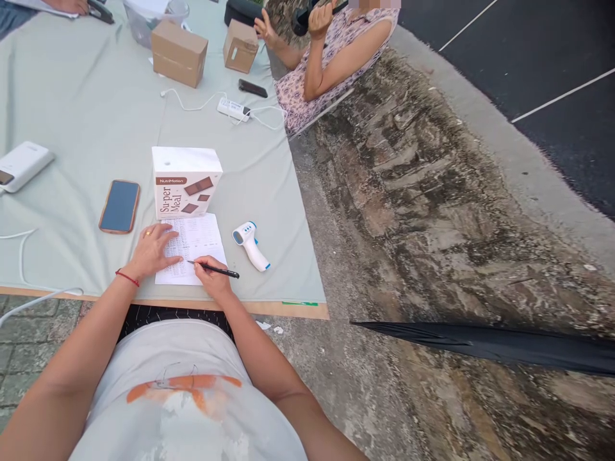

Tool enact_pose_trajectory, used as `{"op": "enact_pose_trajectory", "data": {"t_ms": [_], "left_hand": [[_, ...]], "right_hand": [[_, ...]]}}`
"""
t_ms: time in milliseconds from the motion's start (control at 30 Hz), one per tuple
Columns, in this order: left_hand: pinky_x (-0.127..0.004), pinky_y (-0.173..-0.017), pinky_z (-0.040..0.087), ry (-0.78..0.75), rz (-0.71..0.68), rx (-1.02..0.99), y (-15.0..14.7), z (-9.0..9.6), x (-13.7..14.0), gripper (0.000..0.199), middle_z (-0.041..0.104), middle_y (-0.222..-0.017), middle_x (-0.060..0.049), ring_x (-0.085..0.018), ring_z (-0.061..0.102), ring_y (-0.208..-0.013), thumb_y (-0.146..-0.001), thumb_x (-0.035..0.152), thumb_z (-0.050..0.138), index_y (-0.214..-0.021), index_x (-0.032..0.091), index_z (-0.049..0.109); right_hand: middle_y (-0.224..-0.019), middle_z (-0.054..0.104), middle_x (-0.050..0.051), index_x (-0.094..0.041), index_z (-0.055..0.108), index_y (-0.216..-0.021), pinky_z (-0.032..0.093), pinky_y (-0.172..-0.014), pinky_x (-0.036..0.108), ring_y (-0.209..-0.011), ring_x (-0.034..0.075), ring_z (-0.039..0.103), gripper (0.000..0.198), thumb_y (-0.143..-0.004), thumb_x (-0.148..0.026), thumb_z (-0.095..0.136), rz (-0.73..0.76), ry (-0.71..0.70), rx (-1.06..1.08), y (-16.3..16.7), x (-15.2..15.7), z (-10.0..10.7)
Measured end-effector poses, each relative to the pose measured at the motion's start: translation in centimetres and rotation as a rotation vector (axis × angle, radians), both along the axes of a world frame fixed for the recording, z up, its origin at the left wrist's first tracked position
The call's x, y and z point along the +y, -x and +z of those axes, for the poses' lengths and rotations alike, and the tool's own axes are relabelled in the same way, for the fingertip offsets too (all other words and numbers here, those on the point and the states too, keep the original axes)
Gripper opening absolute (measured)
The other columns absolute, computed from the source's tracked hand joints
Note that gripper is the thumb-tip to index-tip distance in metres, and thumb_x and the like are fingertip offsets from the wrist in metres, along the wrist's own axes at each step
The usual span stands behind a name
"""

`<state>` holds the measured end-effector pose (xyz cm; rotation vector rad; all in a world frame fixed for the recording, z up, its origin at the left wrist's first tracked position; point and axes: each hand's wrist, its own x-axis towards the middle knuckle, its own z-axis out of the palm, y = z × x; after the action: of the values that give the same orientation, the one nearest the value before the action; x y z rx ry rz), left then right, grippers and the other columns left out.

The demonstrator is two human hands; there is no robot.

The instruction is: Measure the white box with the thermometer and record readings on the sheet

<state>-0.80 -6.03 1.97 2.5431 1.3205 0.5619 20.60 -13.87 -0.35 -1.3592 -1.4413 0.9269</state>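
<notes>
Outdoors: rough, stained ground (408, 198) runs off to the right, and a counter (72, 128) under a pale cloth fills the left.
Sheet: here's the printed paper (202, 238), lying at the counter's near edge, directly in front of the wearer, rows of small marks down its left part.
Left hand: fingers spread, palm down, this hand (156, 250) lies across the sheet's left side, a red string bracelet (127, 277) at the wrist.
Right hand: this one (211, 274) is pinching a black pen (223, 271), tip pointing at the sheet near the left thumb; whether it touches, I can't tell.
Box: upright just behind the paper, the white "Su-per Meal" carton (187, 186).
Flanks: a phone (120, 206) in an orange-brown case to the left, a white-and-blue handheld thermometer (250, 246) to the right.
Far side: two cardboard boxes (179, 54), a white adapter (233, 109) with cables, and a dark slim device (252, 88).
Company: across the corner sits a person in a floral top (336, 70), one hand raised around something dark.
</notes>
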Motion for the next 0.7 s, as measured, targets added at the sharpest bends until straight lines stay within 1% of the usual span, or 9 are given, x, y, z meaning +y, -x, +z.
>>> {"op": "enact_pose_trajectory", "data": {"t_ms": [167, 300, 700], "left_hand": [[-0.055, -0.115, 0.036, 0.017, 0.005, 0.002, 0.00, 0.16, -0.04, 0.060, 0.056, -0.144, -0.019, -0.038, 0.053, -0.134, -0.084, 0.050, 0.081, -0.130, 0.017, 0.064], [-0.054, -0.116, 0.035, 0.027, -0.006, -0.008, 0.04, 0.28, -0.06, 0.060, 0.056, -0.145, -0.018, -0.037, 0.052, -0.134, -0.084, 0.050, 0.080, -0.131, 0.017, 0.063], [-0.054, -0.115, 0.037, -0.006, -0.013, 0.001, 0.15, 0.03, 0.07, 0.061, 0.057, -0.143, -0.020, -0.037, 0.054, -0.133, -0.085, 0.050, 0.081, -0.131, 0.014, 0.064]], "right_hand": [[-0.078, 0.066, 0.003, -0.022, 0.068, -0.082, 0.055, -0.074, 0.032, -0.070, 0.018, 0.059, 0.027, -0.083, -0.046, 0.055, 0.007, 0.008, -0.011, -0.04, 0.03, -0.02], [-0.077, 0.066, 0.003, -0.021, 0.069, -0.082, 0.054, -0.072, 0.032, -0.068, 0.018, 0.059, 0.030, -0.084, -0.047, 0.055, 0.012, -0.009, 0.013, 0.03, -0.04, 0.11], [-0.077, 0.066, 0.003, -0.022, 0.068, -0.081, 0.055, -0.073, 0.032, -0.069, 0.019, 0.059, 0.030, -0.083, -0.048, 0.054, 0.007, -0.002, -0.004, 0.02, -0.01, 0.06]]}}
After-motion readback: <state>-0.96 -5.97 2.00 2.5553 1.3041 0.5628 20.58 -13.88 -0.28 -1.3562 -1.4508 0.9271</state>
